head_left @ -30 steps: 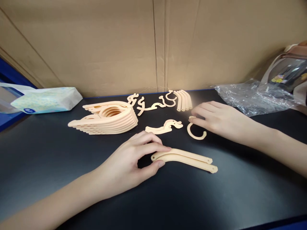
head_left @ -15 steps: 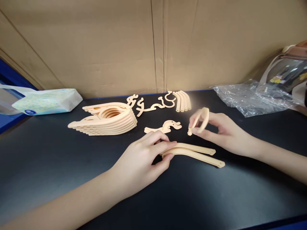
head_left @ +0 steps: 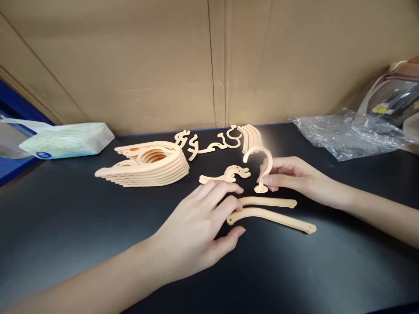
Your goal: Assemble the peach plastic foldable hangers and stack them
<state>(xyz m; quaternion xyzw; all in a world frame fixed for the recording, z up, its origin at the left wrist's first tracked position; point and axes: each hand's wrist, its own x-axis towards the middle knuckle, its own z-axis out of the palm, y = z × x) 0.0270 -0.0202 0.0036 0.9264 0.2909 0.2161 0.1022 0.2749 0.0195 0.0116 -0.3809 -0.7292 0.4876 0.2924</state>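
A cream hanger hook (head_left: 270, 163), curved with a small round foot, is pinched upright in my right hand (head_left: 288, 172). My left hand (head_left: 203, 218) has its thumb and fingers apart, with fingertips at the inner ends of two cream hanger arms. The far arm (head_left: 268, 201) and the near arm (head_left: 271, 216) lie on the black table, apart from each other. Whether the fingertips touch them I cannot tell. Just beyond my left hand lie curved cream hanger pieces (head_left: 234, 172), partly hidden by the fingers.
A stack of cream hangers (head_left: 153, 168) sits at left. Along the back lie hook-shaped pieces (head_left: 212, 147) and several hanger arms (head_left: 251, 137). A tissue pack (head_left: 68, 139) is far left; a clear plastic bag (head_left: 337, 135) and a transparent backpack (head_left: 389, 100) are right.
The hook in my right hand has turned so its curve points left, foot down. My left hand's fingers have opened off the two arms, which now lie further apart.
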